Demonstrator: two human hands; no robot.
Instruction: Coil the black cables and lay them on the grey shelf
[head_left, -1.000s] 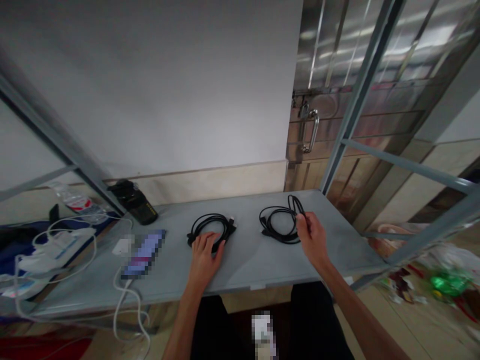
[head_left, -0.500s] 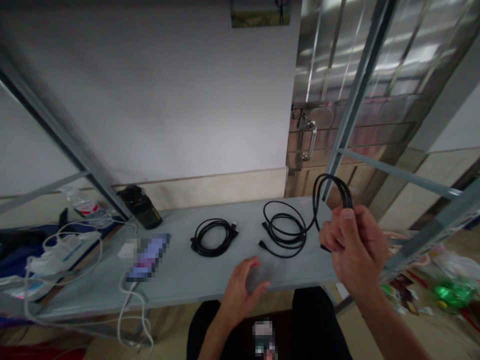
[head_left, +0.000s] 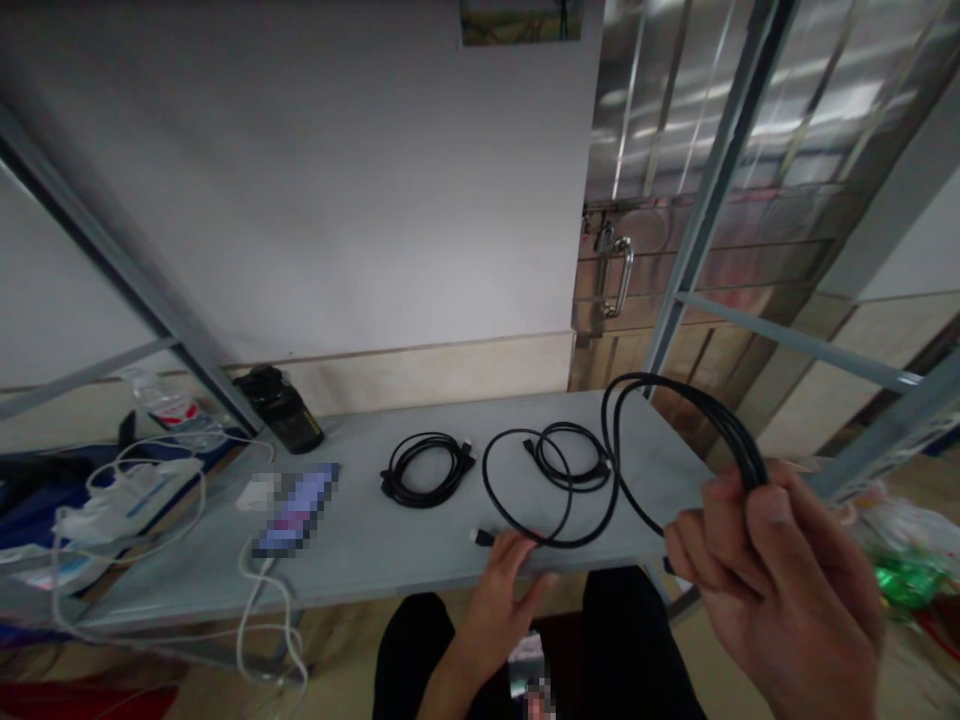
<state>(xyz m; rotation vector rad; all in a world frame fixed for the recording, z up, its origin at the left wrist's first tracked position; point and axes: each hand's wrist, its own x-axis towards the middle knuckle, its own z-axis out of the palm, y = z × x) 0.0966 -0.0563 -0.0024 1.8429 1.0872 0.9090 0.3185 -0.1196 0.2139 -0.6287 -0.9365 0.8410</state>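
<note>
Black cable (head_left: pixel 559 543) in hand, about half undone by the look of it. Pinches several strands together between thumb and curled fingers of the right hand (head_left: pixel 780 590), raised at the near right of the grey table (head_left: pixel 360 550). Trails from there in one wide loop onto the tabletop, with a small coil at the far end not yet opened. Half spread, the left hand (head_left: pixel 510 590), fingertips touching the loop beside the plug (head_left: pixel 484 537), gripping nothing. Second coil (head_left: pixel 426 468) lying apart to the left, untouched, near a phone (head_left: pixel 295 510)
</note>
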